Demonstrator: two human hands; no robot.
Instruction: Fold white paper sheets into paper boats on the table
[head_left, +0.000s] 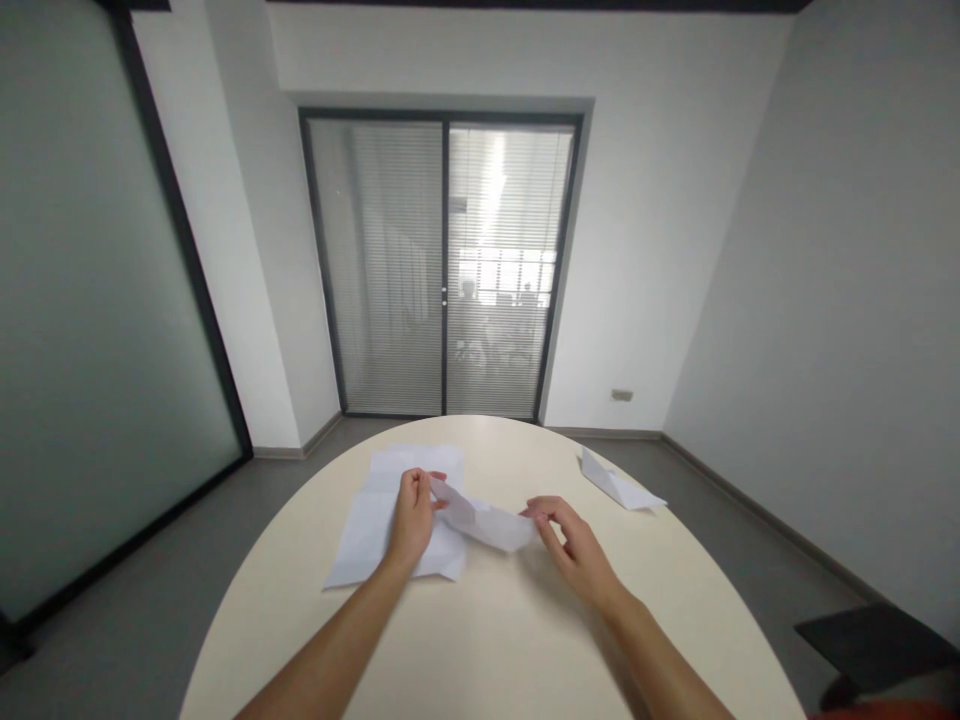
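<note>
A folded white paper piece (484, 520) hangs just above the round cream table (495, 640), stretched between my two hands. My left hand (412, 520) pinches its left end, fingers closed. My right hand (570, 545) pinches its right end between thumb and forefinger. Beneath my left hand lies a stack of flat white paper sheets (375, 520) with fold creases.
A finished folded paper shape (619, 485) rests at the table's far right edge. Behind the table stands a glass sliding door with blinds (442, 270). A frosted glass wall (90, 300) runs along the left. A dark chair part (877, 650) shows at the lower right.
</note>
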